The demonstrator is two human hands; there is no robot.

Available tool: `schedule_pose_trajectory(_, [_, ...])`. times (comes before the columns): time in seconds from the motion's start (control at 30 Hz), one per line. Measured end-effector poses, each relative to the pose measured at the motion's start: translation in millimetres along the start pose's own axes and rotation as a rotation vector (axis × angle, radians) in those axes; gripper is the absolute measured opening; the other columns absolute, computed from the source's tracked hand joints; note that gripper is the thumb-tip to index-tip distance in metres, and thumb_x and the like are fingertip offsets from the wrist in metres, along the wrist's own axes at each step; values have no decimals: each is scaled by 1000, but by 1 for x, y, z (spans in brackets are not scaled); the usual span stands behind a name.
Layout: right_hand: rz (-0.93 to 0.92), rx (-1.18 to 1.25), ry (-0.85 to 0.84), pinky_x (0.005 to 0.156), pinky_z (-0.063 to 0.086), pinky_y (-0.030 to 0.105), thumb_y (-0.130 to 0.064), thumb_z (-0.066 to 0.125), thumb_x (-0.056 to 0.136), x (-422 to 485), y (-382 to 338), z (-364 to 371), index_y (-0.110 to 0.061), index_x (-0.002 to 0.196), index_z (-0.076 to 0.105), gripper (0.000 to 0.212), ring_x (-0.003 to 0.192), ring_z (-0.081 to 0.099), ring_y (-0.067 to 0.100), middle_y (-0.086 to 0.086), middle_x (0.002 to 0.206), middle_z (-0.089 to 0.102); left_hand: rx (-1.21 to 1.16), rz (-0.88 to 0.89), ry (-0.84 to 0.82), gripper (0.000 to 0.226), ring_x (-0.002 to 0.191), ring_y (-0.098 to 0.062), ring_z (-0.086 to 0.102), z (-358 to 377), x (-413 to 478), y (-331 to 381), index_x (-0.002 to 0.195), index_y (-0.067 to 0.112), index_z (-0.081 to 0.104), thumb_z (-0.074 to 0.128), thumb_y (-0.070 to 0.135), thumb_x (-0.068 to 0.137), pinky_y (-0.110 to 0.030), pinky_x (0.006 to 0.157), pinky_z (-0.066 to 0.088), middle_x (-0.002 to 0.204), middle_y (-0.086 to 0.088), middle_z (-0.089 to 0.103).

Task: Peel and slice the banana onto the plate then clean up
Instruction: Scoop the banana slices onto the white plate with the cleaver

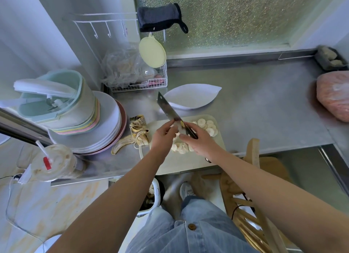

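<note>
Banana slices (207, 127) lie in a pile on the pale cutting board (181, 162), with more slices (180, 147) under my hands. My right hand (200, 141) grips the handle of a cleaver (168, 108), whose blade is lifted and points away to the upper left. Fingers of my left hand (163, 137) touch the flat of the blade near a small bit of banana stuck on it. The white leaf-shaped plate (194, 97) sits behind the board with nothing on it. The banana peel (135, 134) lies left of the board.
A stack of plates (105, 131) with a mint container on top stands at the left, an iced drink cup (54, 162) in front. A wire basket (143, 79) sits at the back, a pink bag (334, 96) at the right, a wooden chair (253, 177) below the steel counter.
</note>
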State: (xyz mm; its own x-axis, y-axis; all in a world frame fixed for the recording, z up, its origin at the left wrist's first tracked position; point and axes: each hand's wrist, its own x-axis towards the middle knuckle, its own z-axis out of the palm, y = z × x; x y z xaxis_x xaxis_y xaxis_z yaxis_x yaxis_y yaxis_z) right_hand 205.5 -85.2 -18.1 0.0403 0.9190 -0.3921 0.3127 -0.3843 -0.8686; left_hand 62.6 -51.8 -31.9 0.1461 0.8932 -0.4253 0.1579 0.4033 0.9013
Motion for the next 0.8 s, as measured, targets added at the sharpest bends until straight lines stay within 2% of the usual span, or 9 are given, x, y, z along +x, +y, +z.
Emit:
schedule_pose_trajectory(0.1, [-66,8,69,46,37,19,-22,56,93,-7,3,-19,-15,97,58,8,44,45,5,-3,58,51,101,19,-6,34,81,-15,58,5,6,-3,125,24,60,52,20,92,-30,74,47,98,-1,65])
schedule_pose_trajectory(0.17, [-59,-27,165,44,36,21,-20,51,95,-9,8,-30,-17,83,52,12,40,43,8,5,56,50,235,7,54,33,81,-20,58,7,12,-10,122,21,61,52,16,90,-29,72,48,101,-6,64])
schedule_pose_trajectory(0.2, [-54,-75,232,47,37,26,-20,50,94,-9,13,-35,-17,81,50,14,44,46,13,4,58,51,318,-3,78,34,87,-24,60,7,15,-14,121,21,61,51,16,89,-31,76,50,106,-8,64])
schedule_pose_trajectory(0.3, [-3,-296,380,59,38,33,-20,47,95,-7,29,-50,-12,92,50,9,66,50,24,-3,66,47,629,-59,82,37,110,-30,55,12,22,-23,125,20,57,52,22,89,-40,93,48,124,-12,55])
schedule_pose_trajectory(0.4, [89,-410,442,63,36,32,-15,41,98,-9,39,-59,-11,110,47,14,75,51,23,-1,77,50,840,-37,57,42,124,-30,41,21,24,-27,133,22,49,51,24,91,-37,100,40,137,-11,42])
schedule_pose_trajectory(0.5, [145,-449,479,67,39,33,-13,37,99,-11,47,-59,-11,117,44,20,81,52,22,4,92,54,881,-12,49,47,133,-30,29,29,26,-33,139,22,43,50,25,92,-38,107,29,148,-9,32])
schedule_pose_trajectory(0.6, [197,-500,474,69,44,36,-13,36,99,-12,56,-57,-11,120,42,22,86,56,25,7,96,56,926,-27,2,55,140,-29,20,32,33,-42,143,24,34,49,29,91,-40,113,21,154,-9,23])
schedule_pose_trajectory(0.8, [230,-555,438,70,51,39,-17,36,100,-19,75,-48,-15,124,40,24,89,58,25,8,103,59,954,-42,-73,65,144,-26,11,29,36,-53,147,22,26,52,30,87,-43,115,17,157,-8,16])
